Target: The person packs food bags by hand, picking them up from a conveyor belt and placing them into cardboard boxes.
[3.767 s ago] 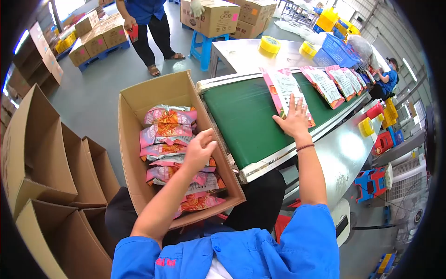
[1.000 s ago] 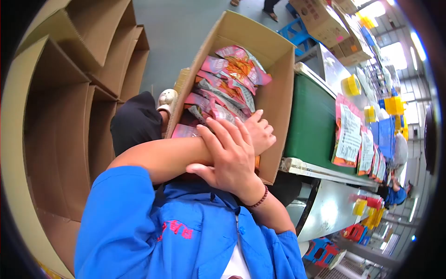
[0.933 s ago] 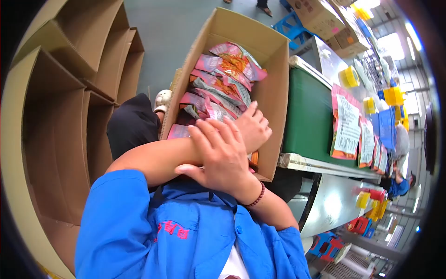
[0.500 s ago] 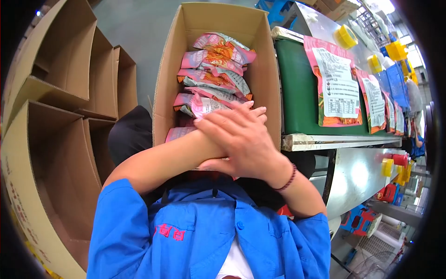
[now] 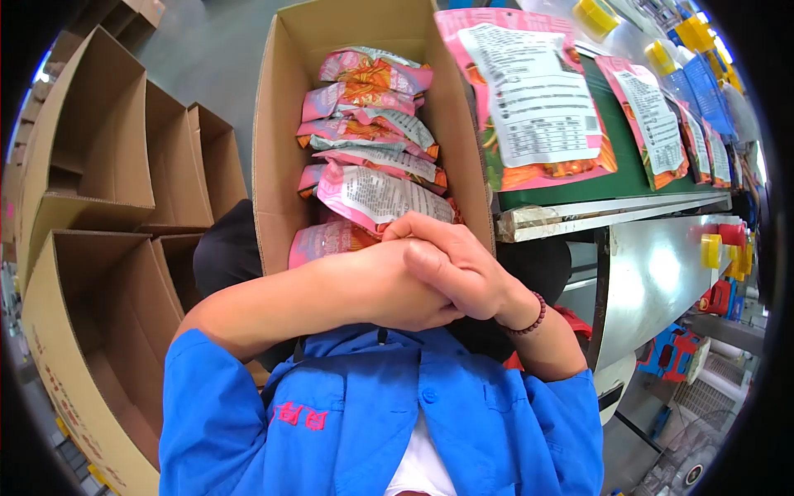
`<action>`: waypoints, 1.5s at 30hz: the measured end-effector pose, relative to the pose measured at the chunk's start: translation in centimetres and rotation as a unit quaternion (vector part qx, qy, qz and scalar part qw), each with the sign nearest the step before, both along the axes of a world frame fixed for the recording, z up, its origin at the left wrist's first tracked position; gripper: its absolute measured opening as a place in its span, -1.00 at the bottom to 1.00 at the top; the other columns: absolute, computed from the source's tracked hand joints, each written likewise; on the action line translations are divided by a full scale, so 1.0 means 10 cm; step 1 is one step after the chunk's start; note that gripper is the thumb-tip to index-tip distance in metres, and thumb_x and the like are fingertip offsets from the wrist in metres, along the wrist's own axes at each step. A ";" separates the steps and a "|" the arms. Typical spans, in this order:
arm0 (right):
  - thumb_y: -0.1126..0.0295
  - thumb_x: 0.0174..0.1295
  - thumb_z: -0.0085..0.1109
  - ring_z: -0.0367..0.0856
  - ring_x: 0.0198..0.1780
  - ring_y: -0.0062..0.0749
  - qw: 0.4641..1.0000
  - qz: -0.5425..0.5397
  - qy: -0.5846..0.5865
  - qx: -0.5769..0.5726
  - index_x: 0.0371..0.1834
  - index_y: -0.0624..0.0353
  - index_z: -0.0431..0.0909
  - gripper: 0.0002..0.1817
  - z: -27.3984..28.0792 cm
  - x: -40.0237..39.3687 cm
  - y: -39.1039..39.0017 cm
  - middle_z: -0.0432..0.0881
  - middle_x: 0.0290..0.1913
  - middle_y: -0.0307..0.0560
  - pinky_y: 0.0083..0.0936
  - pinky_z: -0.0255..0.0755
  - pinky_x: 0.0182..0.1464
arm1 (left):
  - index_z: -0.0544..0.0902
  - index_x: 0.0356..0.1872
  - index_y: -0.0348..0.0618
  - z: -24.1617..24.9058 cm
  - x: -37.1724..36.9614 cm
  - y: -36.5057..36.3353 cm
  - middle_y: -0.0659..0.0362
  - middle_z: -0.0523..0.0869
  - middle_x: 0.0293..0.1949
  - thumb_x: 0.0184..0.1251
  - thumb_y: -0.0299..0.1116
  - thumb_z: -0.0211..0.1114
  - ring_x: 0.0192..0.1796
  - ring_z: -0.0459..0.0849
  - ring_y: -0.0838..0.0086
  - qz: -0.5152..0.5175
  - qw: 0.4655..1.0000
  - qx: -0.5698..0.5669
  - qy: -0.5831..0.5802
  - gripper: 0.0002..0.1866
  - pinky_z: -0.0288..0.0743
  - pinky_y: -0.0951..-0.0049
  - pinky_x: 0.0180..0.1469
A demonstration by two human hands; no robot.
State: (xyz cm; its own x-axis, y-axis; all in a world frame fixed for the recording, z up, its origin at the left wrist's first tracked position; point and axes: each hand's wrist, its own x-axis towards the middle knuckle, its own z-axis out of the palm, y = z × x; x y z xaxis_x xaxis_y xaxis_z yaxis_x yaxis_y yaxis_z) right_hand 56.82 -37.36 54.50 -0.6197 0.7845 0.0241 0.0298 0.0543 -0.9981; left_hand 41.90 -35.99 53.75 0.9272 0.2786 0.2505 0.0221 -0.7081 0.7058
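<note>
My two hands are clasped together over the near end of an open cardboard box (image 5: 273,140). My right hand (image 5: 475,269), with a beaded bracelet at its wrist, wraps over my left hand (image 5: 397,285). Most of my left fingers are hidden beneath it. Several pink food pouches with white label panels lie in a row inside the box. The nearest are a tilted pouch (image 5: 376,197) just beyond my fingers and a lower pouch (image 5: 331,240) partly behind my left wrist.
To the right, a large pink pouch (image 5: 542,107) and several more pouches stand along a green conveyor belt (image 5: 608,186). A metal table (image 5: 645,281) stands nearer on the right. Open cardboard boxes (image 5: 107,298) crowd the left. Yellow tape rolls (image 5: 595,16) sit at the far right.
My hands have drawn back toward my body, and my right hand has curled around the left. The large pouch on the right now appears nearer, overlapping the box edge in view.
</note>
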 end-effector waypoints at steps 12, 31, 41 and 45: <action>0.09 0.25 0.26 0.33 0.37 0.01 0.711 -0.467 -0.376 0.367 0.30 0.14 0.38 -0.39 0.61 1.64 0.80 0.42 0.29 0.24 -0.13 0.32 0.27 | 0.42 0.26 -0.06 -1.05 0.37 1.41 0.19 0.66 0.02 0.34 0.06 0.27 0.00 0.68 0.45 0.244 0.621 -0.686 -0.290 -0.40 0.60 0.36 0.01; 0.24 0.19 0.26 0.66 -0.08 0.14 0.589 -0.387 -0.679 0.206 0.44 -0.15 0.19 -0.28 0.39 1.85 1.29 0.59 0.09 0.24 -0.06 0.54 -0.07 | 0.44 0.28 -0.21 -1.02 0.02 1.26 0.01 0.59 0.19 0.24 0.42 0.04 0.16 0.62 0.31 0.066 0.479 -0.786 -0.386 -0.11 0.48 0.20 0.23; 0.50 0.25 0.22 0.57 0.02 -0.51 0.825 -0.316 -0.385 0.268 0.25 0.32 0.41 -0.52 0.92 1.53 1.08 0.65 0.03 -0.13 -0.52 0.42 0.11 | 0.47 0.28 -0.15 -0.50 -1.01 2.37 0.07 0.66 0.12 0.31 0.26 0.12 0.07 0.67 0.33 0.244 0.824 -0.442 0.257 -0.26 0.53 0.29 0.16; 0.48 0.18 0.28 0.64 -0.01 -0.39 0.903 -0.300 -0.181 0.248 0.19 0.28 0.46 -0.52 1.29 0.48 1.09 0.67 0.01 -0.03 -0.46 0.46 0.08 | 0.51 0.29 -0.06 -1.74 -0.83 1.52 0.05 0.57 0.24 0.01 0.56 0.12 0.20 0.58 0.29 0.361 0.841 -0.197 0.353 -0.01 0.37 0.22 0.29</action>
